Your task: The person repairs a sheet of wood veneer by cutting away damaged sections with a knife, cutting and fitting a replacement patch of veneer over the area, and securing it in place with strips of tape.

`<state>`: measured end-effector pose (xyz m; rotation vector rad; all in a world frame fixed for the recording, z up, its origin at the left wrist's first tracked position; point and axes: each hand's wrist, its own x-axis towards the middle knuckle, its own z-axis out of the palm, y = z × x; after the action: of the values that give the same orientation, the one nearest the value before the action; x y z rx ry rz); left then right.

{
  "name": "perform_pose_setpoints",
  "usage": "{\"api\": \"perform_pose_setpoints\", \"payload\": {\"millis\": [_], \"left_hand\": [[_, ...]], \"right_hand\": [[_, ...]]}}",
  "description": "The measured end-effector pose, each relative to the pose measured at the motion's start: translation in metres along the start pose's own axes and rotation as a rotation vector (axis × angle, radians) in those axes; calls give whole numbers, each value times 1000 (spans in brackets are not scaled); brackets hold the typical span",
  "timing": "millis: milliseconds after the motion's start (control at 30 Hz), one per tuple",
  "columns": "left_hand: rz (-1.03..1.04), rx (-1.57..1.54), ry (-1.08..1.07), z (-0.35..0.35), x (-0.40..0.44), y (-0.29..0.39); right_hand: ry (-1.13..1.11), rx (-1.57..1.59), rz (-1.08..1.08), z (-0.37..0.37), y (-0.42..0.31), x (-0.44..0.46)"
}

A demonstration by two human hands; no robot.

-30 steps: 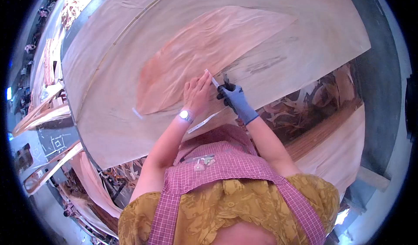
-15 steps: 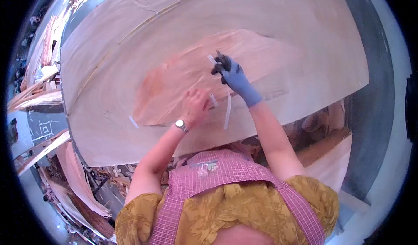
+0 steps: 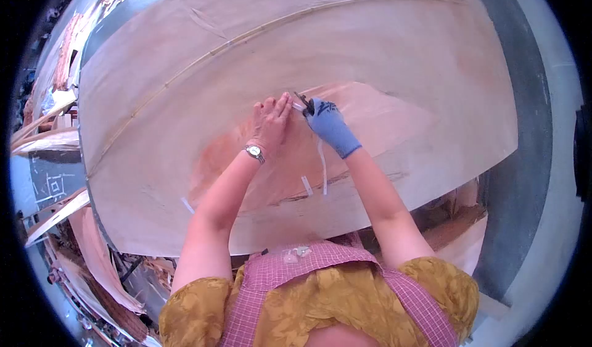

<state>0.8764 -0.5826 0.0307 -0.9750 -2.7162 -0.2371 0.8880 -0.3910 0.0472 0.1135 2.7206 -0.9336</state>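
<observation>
My bare left hand [image 3: 269, 123], with a wristwatch [image 3: 254, 152] on its wrist, lies with fingers stretched on the upper edge of a reddish veneer patch [image 3: 234, 162]. Close by its fingertips, my right hand [image 3: 330, 125], in a blue glove with dark fingertips, is closed. A long whitish tape strip [image 3: 323, 168] trails below it, seemingly from its grip. A short piece of tape [image 3: 298, 107] shows between the two hands. Something dark, thin and pointed [image 3: 300, 97] sticks out at the gloved fingertips; its kind is unclear. The patch rests on a large pale veneer sheet [image 3: 431, 57].
Short tape pieces mark the patch's lower edge [image 3: 307, 185] and left end [image 3: 187, 205]. A thin jointed strip [image 3: 240, 37] curves across the sheet. Veneer scraps [image 3: 102, 248] lie at the left, beyond the dark table edge [image 3: 524, 131].
My left hand has moved from the patch's lower edge up to its upper edge and flattened there. The gloved hand has come beside it. The sheet sits lower in view.
</observation>
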Motion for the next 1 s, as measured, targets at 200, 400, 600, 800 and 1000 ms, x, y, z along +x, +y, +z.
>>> {"api": "perform_pose_setpoints", "payload": {"millis": [200,400,600,800,1000], "left_hand": [[-69,-59,-53,-11,15,9],[-137,51,-39,-4,85,77],[162,-259,-114,29,152,167],[151,-136,-158,42,153,181],[122,-35,-145,39,179,205]], "right_hand": [[233,283,-46,-58,54,-29],[267,1033,330,-120,120,-33],[183,968,425,-111,166,-24],[508,65,-129,-98,224,-30],[300,641,411,-208,272,-105]]}}
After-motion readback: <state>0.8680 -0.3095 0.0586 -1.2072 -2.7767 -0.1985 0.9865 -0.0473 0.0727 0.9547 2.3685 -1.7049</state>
